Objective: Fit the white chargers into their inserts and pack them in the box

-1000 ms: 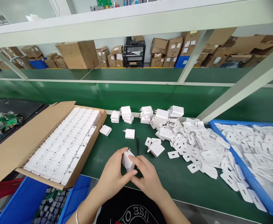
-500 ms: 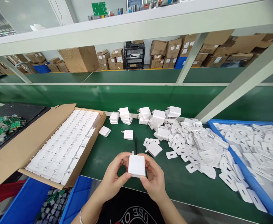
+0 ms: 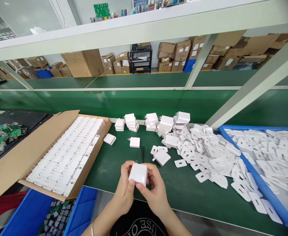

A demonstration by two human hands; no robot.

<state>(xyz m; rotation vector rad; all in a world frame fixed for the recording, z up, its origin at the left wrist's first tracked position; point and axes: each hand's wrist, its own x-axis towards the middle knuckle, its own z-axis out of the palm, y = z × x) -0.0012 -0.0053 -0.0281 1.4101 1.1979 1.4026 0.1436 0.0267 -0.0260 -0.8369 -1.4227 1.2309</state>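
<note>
A white square charger [image 3: 138, 173] is held over the table's front edge, slightly tilted, its prongs pointing away from me. The fingers of my left hand [image 3: 124, 188] close on its left side, and my right hand [image 3: 155, 190] grips its right side. Dark tweezers [image 3: 142, 152] lie just beyond it on the green table [image 3: 124, 157]. One charger [image 3: 134, 142] with prongs lies behind the tweezers, and another [image 3: 162, 157] lies to their right beside small white plates [image 3: 180, 163]. Stacks of chargers [image 3: 152, 121] stand along the back edge.
An open cardboard box [image 3: 107, 126] of white chargers is on the left. Circuit boards [image 3: 5, 134] lie on a black mat beyond it. A heap of white plates [image 3: 208, 150] spreads rightward to a blue-rimmed tray [image 3: 259, 177]. A blue bin [image 3: 81, 209] stands below left.
Both hands have shifted slightly left with the charger, which has turned and tilted a little. My right hand's fingers have come further round its side.
</note>
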